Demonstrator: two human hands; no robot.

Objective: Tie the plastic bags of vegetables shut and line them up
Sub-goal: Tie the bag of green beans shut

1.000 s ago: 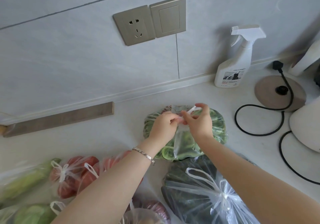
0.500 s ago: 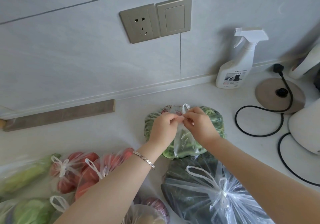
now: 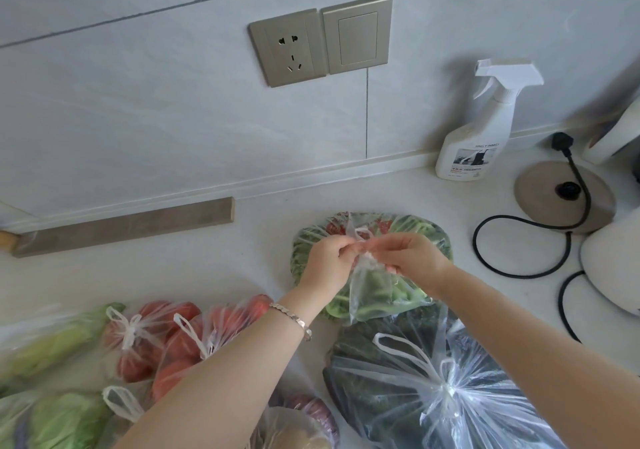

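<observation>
- The bag of green vegetables point(image 3: 379, 296) is sat on the white counter point(image 3: 207, 275), toward the wall side. It's just behind a bigger bag of dark greens point(image 3: 398, 389) that's already knotted.
- Its bag handles point(image 3: 360, 235) are gathered up above the bag and pinched by both hands, which are touching each other over the middle of it.
- The left hand point(image 3: 327, 265) is curled in tight, with thumb and fingertips closed on the thin plastic. A silver bracelet point(image 3: 294, 320) is worn on that wrist.
- The right hand point(image 3: 410, 261) is closed the same way, fingers bent in around the twisted plastic. No gap can be seen in either grip.
- A small loop of handle is poking up behind the fingers. Whether the knot is actually done can't be told.
- Off to the left, two bags of red vegetables point(image 3: 145, 341) are laid side by side, both looking knotted.
- A white spray bottle point(image 3: 481, 133) is stood by the wall on the right, near a round kettle base point(image 3: 540, 199) with a black cord point(image 3: 485, 251).
</observation>
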